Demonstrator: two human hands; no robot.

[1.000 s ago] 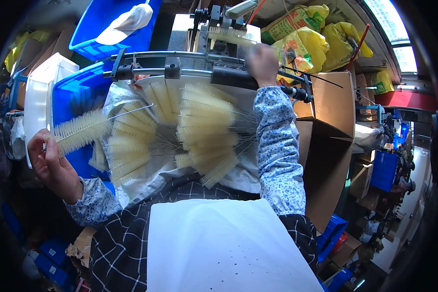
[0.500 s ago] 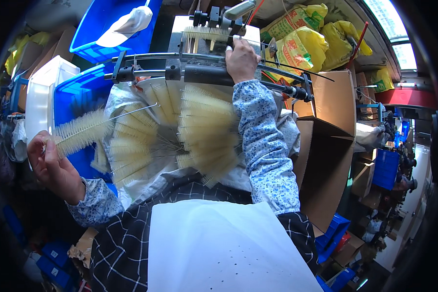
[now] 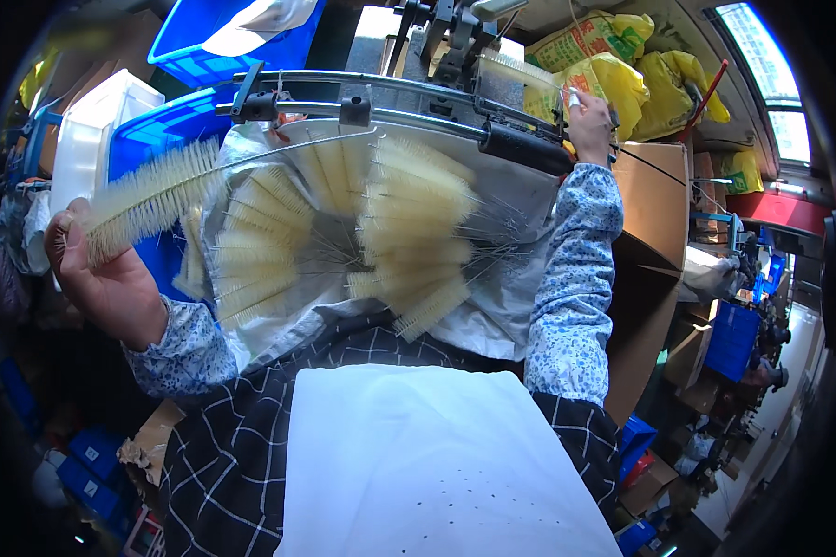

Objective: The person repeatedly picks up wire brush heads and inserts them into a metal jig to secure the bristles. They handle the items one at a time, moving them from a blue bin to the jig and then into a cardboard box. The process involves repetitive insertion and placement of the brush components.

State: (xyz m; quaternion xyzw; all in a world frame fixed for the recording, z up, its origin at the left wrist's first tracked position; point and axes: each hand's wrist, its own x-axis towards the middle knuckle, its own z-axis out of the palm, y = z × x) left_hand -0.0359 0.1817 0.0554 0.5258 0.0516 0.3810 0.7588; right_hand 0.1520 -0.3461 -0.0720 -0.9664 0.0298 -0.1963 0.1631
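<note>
The left hand (image 3: 107,274) has its thumb and fingers pinched on the near end of a long cream bristle brush (image 3: 153,200). This brush lies up and to the right of the hand. Its long line slants away from the person, and its thin silver wire stem (image 3: 297,145) carries on the same way. The hooked tip of the stem ends close to the shiny round metal rails (image 3: 316,84); I cannot tell if it touches them.

The right hand (image 3: 590,128) is far off to the right, past the end of the fat black tube (image 3: 520,148) on the rails. Its fingers are bent, but I cannot tell what they grip. A second cream bristle brush (image 3: 520,72) lies on the far side of the rails, to the left of the right hand. It points from far left to near right, so its right end is just beside those fingers. The right hand is much nearer to it than the left hand.

Between the arms, two fanned heaps of cream brushes (image 3: 409,232) lie on a white cloth (image 3: 478,325).
</note>
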